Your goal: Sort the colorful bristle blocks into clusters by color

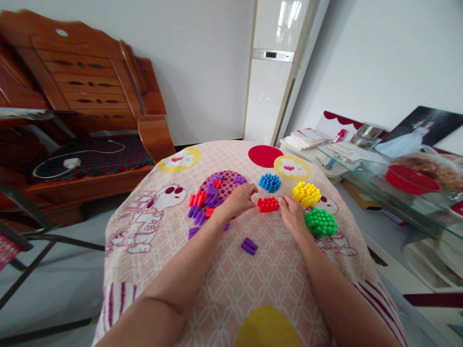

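Note:
A group of red plastic peg blocks point(267, 205) stands packed together on the cloth between my hands. My right hand point(292, 212) is at its right end, fingers drawn together on the red pieces. To the left of the group, my left hand point(238, 200) is curved with thumb and fingers apart, and nothing shows between them. Beyond the red group are blue peg blocks point(269, 183). Yellow peg blocks point(306, 193) and green peg blocks point(321, 222) stand to the right of my right hand. A loose purple block point(249, 246) lies nearer to me.
Mixed purple and red blocks point(202, 205) lie scattered left of my left hand, partly hidden by it. A patterned cloth covers the round table point(217, 289). A wooden bench point(90, 96) stands at left, a glass shelf point(390, 188) with a red bowl point(412, 178) at right.

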`<state>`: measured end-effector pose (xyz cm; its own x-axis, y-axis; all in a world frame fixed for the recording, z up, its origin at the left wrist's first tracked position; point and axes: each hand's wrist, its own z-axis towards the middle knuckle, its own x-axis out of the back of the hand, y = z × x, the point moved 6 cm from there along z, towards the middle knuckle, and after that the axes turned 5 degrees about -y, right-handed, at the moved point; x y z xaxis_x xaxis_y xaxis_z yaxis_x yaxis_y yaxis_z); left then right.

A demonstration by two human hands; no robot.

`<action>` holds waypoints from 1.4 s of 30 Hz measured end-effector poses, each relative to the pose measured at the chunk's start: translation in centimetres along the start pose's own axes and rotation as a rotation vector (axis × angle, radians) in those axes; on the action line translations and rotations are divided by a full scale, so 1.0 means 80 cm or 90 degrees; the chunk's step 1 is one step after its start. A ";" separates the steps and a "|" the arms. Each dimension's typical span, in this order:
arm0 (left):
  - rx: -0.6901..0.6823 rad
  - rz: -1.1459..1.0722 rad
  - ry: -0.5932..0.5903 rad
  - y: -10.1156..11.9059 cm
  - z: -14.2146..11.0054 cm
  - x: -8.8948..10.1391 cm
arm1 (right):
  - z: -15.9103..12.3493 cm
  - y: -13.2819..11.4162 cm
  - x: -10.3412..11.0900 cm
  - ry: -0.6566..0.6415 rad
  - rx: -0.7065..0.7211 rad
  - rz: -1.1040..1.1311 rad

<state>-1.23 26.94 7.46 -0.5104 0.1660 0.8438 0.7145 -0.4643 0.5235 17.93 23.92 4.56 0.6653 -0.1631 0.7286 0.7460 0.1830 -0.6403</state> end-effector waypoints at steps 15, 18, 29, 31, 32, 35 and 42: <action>0.409 0.048 -0.102 -0.175 -0.099 0.121 | 0.002 0.001 0.004 0.007 0.014 0.033; 0.409 0.073 -0.068 -0.168 -0.098 0.132 | 0.001 0.000 0.010 0.026 0.004 0.045; 0.116 -0.334 -0.038 -0.039 -0.033 0.079 | -0.019 -0.062 0.029 0.078 0.165 0.126; 0.081 -0.378 -0.064 -0.025 -0.022 0.056 | -0.023 -0.077 0.020 0.032 0.220 0.123; 0.073 -0.399 -0.078 -0.021 -0.019 0.047 | -0.025 -0.082 0.016 0.016 0.245 0.118; 0.077 -0.468 -0.140 -0.009 -0.017 0.026 | -0.028 -0.091 0.009 -0.006 0.286 0.091; 0.078 -0.536 -0.207 0.013 -0.021 0.015 | -0.027 -0.095 0.028 0.008 0.276 0.126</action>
<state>-1.90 25.20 8.86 -0.7389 0.6546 0.1596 0.2224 0.0135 0.9749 13.80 20.05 10.50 0.7961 -0.0956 0.5975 0.5253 0.5993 -0.6041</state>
